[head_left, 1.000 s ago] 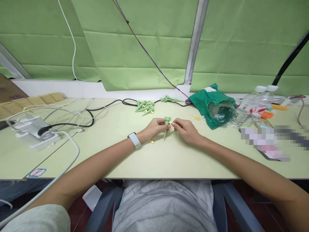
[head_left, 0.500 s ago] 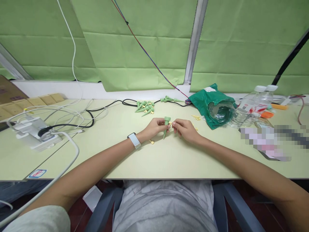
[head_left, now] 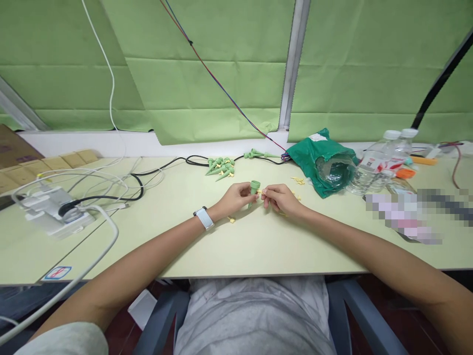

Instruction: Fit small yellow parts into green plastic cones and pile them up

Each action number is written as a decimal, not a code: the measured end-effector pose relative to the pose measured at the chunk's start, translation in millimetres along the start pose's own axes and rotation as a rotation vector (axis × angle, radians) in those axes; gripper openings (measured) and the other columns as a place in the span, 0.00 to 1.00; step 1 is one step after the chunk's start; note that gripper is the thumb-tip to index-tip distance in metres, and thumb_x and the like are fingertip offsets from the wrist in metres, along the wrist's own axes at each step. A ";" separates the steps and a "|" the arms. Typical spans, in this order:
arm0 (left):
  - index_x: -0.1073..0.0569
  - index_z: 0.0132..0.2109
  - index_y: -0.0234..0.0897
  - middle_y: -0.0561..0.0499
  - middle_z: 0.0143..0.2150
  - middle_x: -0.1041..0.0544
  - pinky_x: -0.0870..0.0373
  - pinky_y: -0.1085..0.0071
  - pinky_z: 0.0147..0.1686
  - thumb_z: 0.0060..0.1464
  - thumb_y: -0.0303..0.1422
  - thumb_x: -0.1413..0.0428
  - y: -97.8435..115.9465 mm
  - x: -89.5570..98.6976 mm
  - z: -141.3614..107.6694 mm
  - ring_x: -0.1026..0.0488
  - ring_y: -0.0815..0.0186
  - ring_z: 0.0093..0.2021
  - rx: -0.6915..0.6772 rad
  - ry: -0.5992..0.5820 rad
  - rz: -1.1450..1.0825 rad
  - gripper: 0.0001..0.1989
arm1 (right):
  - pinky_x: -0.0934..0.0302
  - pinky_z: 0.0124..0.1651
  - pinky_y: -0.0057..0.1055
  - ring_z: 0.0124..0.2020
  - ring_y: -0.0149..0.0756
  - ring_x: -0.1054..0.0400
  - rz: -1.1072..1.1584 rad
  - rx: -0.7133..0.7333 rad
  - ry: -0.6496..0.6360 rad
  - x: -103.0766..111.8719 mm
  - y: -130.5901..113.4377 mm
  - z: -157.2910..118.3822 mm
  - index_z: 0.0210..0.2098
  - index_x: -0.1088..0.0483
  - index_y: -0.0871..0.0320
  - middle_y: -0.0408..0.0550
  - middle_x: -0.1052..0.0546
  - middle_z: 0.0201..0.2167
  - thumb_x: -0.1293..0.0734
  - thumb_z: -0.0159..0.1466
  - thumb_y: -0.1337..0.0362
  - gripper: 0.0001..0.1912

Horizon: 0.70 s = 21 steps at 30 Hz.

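Note:
My left hand [head_left: 237, 198] is closed around a green plastic watering spike [head_left: 254, 184], holding it upright with its wide cup at the top. Beside it, my right hand [head_left: 280, 198] pinches a small yellow valve piece [head_left: 259, 192] against the spike's side, just under the cup. Fingers hide part of the yellow piece and of the spike's shaft. A loose yellow piece [head_left: 232, 220] lies on the table by my left wrist. Behind my hands is a pile of green spikes [head_left: 221, 166], several with yellow pieces fitted.
More green spikes [head_left: 254, 154] lie near the wall. Small yellow pieces [head_left: 297, 181] are scattered right of centre, before a green plastic bag [head_left: 321, 162]. Clear bottles [head_left: 377, 165] stand farther right. A white power strip [head_left: 55, 212] with cables occupies the left side.
The spike has tilted so its cup's opening shows more and its tip less. My right fingers have shifted slightly at the yellow piece. The whole view has moved a little.

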<state>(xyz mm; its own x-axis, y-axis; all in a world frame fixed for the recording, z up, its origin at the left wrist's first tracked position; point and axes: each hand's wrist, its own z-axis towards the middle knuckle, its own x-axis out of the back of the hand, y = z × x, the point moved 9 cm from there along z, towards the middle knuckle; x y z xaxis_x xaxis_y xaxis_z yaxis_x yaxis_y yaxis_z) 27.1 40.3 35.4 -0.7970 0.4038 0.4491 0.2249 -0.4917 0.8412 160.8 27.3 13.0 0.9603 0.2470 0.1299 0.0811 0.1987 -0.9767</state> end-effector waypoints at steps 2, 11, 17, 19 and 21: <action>0.33 0.31 0.37 0.53 0.28 0.28 0.39 0.70 0.29 0.57 0.43 0.38 0.4 2.3 -0.3 0.33 0.68 0.28 -0.008 0.017 0.020 0.17 | 0.56 0.16 0.26 0.11 0.25 0.44 0.031 -0.021 -0.015 -1.3 1.0 1.1 0.28 0.27 0.60 0.46 0.23 0.19 0.33 0.62 0.53 0.16; 0.30 0.35 0.37 0.54 0.30 0.29 0.35 0.70 0.32 0.56 0.43 0.36 -1.5 3.2 3.7 0.32 0.68 0.31 -0.012 0.010 -0.039 0.15 | 0.56 0.16 0.24 0.12 0.23 0.44 0.188 -0.127 -0.015 -3.0 7.3 0.9 0.27 0.27 0.61 0.47 0.24 0.19 0.30 0.60 0.54 0.16; 0.25 0.42 0.36 0.50 0.37 0.22 0.27 0.67 0.41 0.46 0.40 0.30 -18.5 15.7 9.2 0.24 0.65 0.36 0.068 0.015 -0.133 0.19 | 0.53 0.17 0.23 0.14 0.23 0.44 0.313 -0.182 0.033 1.3 17.4 4.1 0.28 0.26 0.62 0.47 0.25 0.21 0.29 0.59 0.56 0.14; 0.24 0.41 0.36 0.49 0.37 0.21 0.26 0.65 0.42 0.46 0.40 0.30 -23.5 26.3 11.8 0.23 0.63 0.38 0.081 0.044 -0.107 0.18 | 0.53 0.16 0.24 0.15 0.24 0.44 0.303 -0.178 0.014 0.3 16.7 4.0 0.30 0.26 0.62 0.47 0.24 0.21 0.30 0.59 0.56 0.13; 0.22 0.41 0.35 0.46 0.38 0.19 0.25 0.63 0.43 0.46 0.41 0.31 -28.7 43.6 15.7 0.21 0.61 0.39 0.088 0.109 -0.063 0.18 | 0.52 0.16 0.24 0.14 0.25 0.43 0.261 -0.155 0.004 0.6 13.2 3.3 0.31 0.25 0.61 0.47 0.23 0.23 0.31 0.60 0.55 0.13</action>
<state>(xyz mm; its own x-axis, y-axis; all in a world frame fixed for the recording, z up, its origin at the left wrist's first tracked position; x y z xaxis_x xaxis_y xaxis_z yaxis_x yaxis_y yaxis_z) -5.3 84.1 35.6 -0.8663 0.3433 0.3628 0.2165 -0.3965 0.8921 161.6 33.3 0.7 0.9549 0.2671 -0.1297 -0.1296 -0.0180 -0.9914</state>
